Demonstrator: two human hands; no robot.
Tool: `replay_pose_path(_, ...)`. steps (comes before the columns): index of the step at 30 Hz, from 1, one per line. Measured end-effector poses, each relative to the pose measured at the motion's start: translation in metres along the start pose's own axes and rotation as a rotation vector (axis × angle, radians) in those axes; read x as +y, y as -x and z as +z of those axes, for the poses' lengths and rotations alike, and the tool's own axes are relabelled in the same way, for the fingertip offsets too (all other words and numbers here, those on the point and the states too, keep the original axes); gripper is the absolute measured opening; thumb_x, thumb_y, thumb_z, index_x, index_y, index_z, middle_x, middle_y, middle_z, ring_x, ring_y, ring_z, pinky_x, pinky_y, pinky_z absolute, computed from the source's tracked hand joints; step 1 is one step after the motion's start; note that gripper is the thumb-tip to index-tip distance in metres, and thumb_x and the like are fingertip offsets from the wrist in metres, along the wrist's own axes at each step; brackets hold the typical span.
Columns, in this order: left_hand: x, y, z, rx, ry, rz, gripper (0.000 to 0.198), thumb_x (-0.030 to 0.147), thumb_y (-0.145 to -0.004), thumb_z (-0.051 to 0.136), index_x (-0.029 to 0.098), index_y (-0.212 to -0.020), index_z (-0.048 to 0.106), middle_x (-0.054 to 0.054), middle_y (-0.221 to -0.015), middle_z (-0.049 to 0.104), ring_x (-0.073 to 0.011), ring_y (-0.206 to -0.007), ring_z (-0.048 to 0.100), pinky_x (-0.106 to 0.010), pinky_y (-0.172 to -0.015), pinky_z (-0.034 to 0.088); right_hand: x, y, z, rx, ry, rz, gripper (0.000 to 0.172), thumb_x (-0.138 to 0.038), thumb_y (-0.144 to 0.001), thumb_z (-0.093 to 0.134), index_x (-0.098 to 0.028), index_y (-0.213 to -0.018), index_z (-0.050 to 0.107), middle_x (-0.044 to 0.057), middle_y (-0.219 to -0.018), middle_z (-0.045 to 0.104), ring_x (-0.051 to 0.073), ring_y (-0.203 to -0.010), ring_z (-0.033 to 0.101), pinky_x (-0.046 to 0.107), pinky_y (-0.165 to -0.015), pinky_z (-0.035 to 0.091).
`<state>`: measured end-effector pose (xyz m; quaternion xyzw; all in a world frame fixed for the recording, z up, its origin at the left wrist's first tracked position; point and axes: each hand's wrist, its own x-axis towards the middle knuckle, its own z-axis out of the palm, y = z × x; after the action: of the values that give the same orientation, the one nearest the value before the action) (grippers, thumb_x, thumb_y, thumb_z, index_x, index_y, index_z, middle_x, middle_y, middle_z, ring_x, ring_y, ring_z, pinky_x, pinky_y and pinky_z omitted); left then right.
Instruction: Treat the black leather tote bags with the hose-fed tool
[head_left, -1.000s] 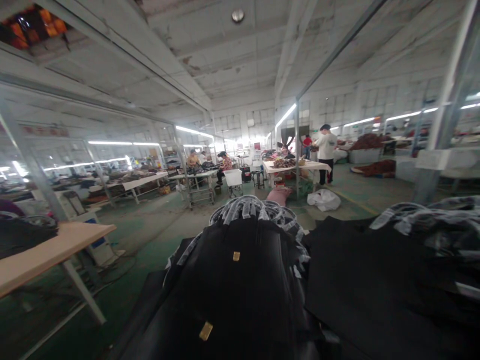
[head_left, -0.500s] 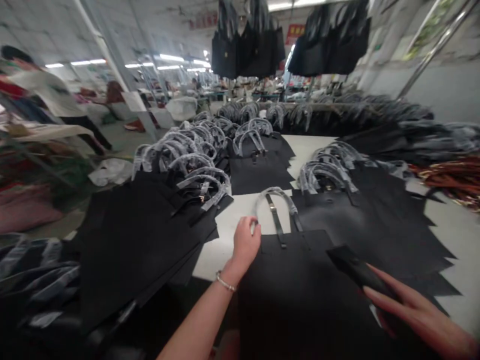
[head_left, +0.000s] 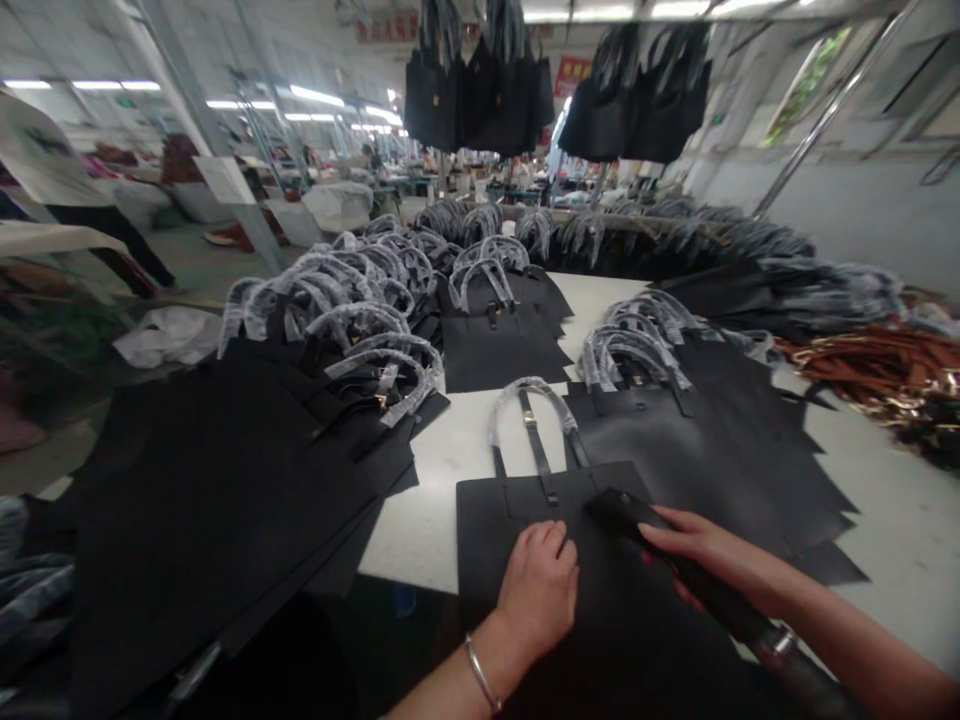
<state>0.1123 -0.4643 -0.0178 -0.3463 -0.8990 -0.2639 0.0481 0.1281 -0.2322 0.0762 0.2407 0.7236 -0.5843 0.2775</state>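
Observation:
A black bag panel (head_left: 555, 570) lies in front of me, its plastic-wrapped handle (head_left: 534, 388) arched over the white table. From its upper edge a black strap (head_left: 534, 440) with a gold-coloured fitting reaches up inside the handle. My left hand (head_left: 538, 585) is closed over the panel below the strap; whatever its curled fingers may pinch is hidden. My right hand (head_left: 694, 550) grips a long black hand tool (head_left: 720, 598) with a silvery part near its rear. The tool's front end is over the panel, right of the strap; I cannot tell whether it touches.
Stacks of black panels with wrapped handles lie left (head_left: 225, 480), behind (head_left: 502, 345) and right (head_left: 697, 440) on the white table (head_left: 427, 500). Brown straps (head_left: 877, 370) are heaped at far right. Black bags (head_left: 480, 100) hang overhead. A person (head_left: 45, 150) stands at far left.
My left hand has left the handle's left side and come down onto the panel, its fingers now curled. My right hand has brought the black tool leftward, closer to the strap. The view has shifted right.

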Motion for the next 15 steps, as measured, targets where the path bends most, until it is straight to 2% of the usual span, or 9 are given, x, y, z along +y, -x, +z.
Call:
replay_pose_path(3,0.001,0.003,0.002,0.017,-0.017,-0.011,0.022,0.021,-0.089,0.05,0.018,-0.108,0.06,-0.007,-0.127,0.056,-0.0229,-0.118,0.049,-0.04,-0.11,0.036,0.001,0.004,-0.003,-0.023,0.056,-0.002,0.044,-0.048,-0.084,0.066,-0.019,-0.114,0.052,0.0,-0.075,0.064,0.011,-0.043,0.058,0.019,-0.036,0.045)
replay_pose_path(7,0.002,0.003,0.003,0.02,-0.032,0.014,0.02,0.021,-0.088,0.05,0.018,-0.105,0.06,-0.008,-0.127,0.057,-0.0228,-0.117,0.05,-0.04,-0.111,0.035,0.004,0.002,-0.001,-0.013,0.074,0.033,0.05,-0.051,-0.082,0.066,-0.02,-0.119,0.052,0.001,-0.076,0.065,0.012,-0.045,0.059,0.02,-0.037,0.045)
replay_pose_path(13,-0.002,0.003,0.003,0.065,-0.033,0.046,0.02,0.021,-0.087,0.053,0.017,-0.106,0.059,-0.008,-0.124,0.058,-0.0232,-0.114,0.052,-0.04,-0.107,0.04,-0.02,-0.019,0.017,0.121,0.153,-0.296,0.064,-0.049,-0.083,0.063,-0.018,-0.136,0.045,-0.004,-0.062,0.059,0.013,-0.044,0.056,0.021,-0.039,0.045)
replay_pose_path(15,-0.003,0.004,0.004,0.075,-0.027,0.067,0.016,0.021,-0.088,0.053,0.017,-0.102,0.059,-0.007,-0.117,0.061,-0.0223,-0.107,0.055,-0.037,-0.1,0.045,-0.028,-0.017,0.02,0.072,0.165,-0.317,0.063,-0.05,-0.083,0.064,-0.02,-0.135,0.046,-0.006,-0.062,0.057,0.012,-0.044,0.056,0.021,-0.039,0.045)
